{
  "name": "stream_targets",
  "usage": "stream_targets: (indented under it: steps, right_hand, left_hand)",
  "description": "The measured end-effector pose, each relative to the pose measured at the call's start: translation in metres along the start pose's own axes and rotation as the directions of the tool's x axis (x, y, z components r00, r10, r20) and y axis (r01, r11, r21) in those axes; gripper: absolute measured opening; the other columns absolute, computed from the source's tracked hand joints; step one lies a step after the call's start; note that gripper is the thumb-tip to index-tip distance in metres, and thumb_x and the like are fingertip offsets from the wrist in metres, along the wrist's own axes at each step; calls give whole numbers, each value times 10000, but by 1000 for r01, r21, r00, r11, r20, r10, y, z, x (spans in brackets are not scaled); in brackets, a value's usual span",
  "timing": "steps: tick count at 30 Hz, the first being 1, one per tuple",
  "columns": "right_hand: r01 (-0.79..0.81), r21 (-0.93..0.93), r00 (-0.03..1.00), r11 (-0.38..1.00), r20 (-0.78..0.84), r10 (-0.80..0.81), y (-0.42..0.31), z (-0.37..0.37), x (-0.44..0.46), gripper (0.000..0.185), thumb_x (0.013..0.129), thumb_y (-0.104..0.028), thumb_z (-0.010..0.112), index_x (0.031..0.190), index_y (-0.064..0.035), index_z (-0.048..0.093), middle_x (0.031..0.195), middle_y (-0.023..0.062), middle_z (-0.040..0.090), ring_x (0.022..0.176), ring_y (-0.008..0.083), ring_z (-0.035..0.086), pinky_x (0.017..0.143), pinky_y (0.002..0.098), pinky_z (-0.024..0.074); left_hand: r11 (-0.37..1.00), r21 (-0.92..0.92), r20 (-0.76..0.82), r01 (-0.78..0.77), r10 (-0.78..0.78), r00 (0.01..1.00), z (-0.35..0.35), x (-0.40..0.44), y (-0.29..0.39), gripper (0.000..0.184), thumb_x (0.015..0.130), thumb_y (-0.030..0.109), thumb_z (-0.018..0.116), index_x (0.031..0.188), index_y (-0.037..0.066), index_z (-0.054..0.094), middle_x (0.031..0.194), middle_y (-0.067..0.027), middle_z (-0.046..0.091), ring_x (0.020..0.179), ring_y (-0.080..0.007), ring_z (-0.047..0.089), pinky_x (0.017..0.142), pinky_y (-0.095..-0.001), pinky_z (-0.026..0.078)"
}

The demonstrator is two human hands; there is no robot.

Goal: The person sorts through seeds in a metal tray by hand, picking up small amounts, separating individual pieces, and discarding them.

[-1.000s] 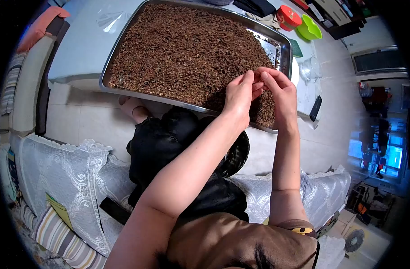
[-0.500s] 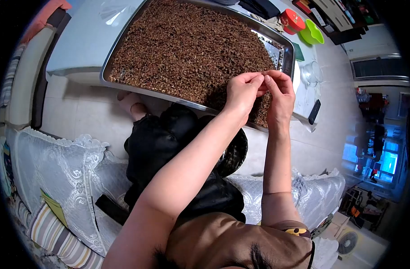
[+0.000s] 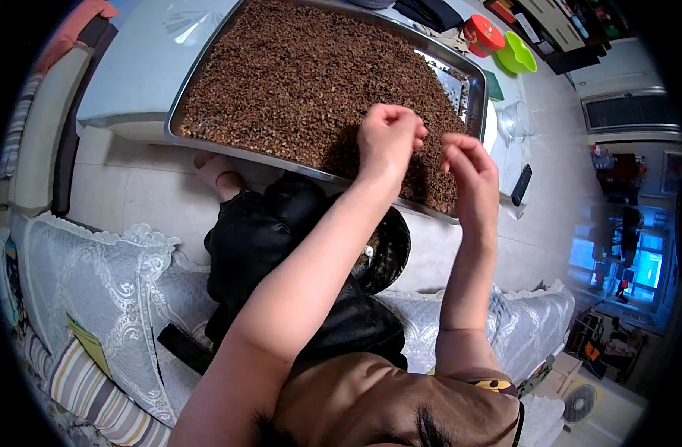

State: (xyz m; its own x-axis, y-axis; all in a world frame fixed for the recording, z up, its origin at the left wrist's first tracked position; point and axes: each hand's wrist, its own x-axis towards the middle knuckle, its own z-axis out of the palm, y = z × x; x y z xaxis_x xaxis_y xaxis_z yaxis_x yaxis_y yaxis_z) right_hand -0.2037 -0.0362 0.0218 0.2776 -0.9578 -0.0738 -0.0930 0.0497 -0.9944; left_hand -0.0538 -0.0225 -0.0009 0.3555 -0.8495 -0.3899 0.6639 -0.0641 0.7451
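A large metal tray (image 3: 311,173) holds a thick layer of small brown dried bits (image 3: 296,82), which look like peppercorn husks. Over its near right part, my left hand (image 3: 389,145) is closed with fingers curled toward the thumb; anything within them is too small to make out. Just to the right, apart from it, my right hand (image 3: 474,173) hovers by the tray's right corner, thumb and fingertips parted and nothing visible between them. Some smaller dark bits lie on the bare tray bottom (image 3: 451,86) at the far right.
Between my knees stands a black bin (image 3: 393,253) with something whitish inside. On the table (image 3: 147,82) are a red container (image 3: 482,35), a green bowl (image 3: 516,54), a clear glass jar (image 3: 517,119) and a black remote (image 3: 521,185). A lace-covered sofa (image 3: 95,290) is around me.
My hands have come apart from their fingertip contact. The left moved left and slightly up; the right moved slightly right and down, its fingers loosening.
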Motion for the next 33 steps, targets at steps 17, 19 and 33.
stream_targets:
  steps: [17,19,33]
  right_hand:
    - [280,-731,934,622,58,-352,32,-10,57,227,879,-138,694,1078,-28,688,1022,126,677,948,252,642,841,352,504]
    - [377,-725,905,577,155,-396,37,-7,66,234,874,-141,696,1081,-32,687,1026,136,679,947,277,644,840,365,507]
    - [-58,-60,997,997,-50,55,5,-1,46,280,922,-280,704,1003,-13,682,807,1,649,665,54,519,601,200,405]
  left_hand:
    - [984,-172,-153,-40,14,988,-7,-1,23,222,975,105,590,1167,10,535,917,-36,622,764,-90,586,664,-231,493]
    - [988,-138,-175,-66,42,984,-7,-4,28,273,966,87,590,1215,9,507,949,-38,613,784,-89,577,685,-231,482]
    - [991,-43,1,125,-125,992,-7,-2,5,256,948,144,610,1179,33,623,1049,-16,641,912,-80,575,803,-233,464]
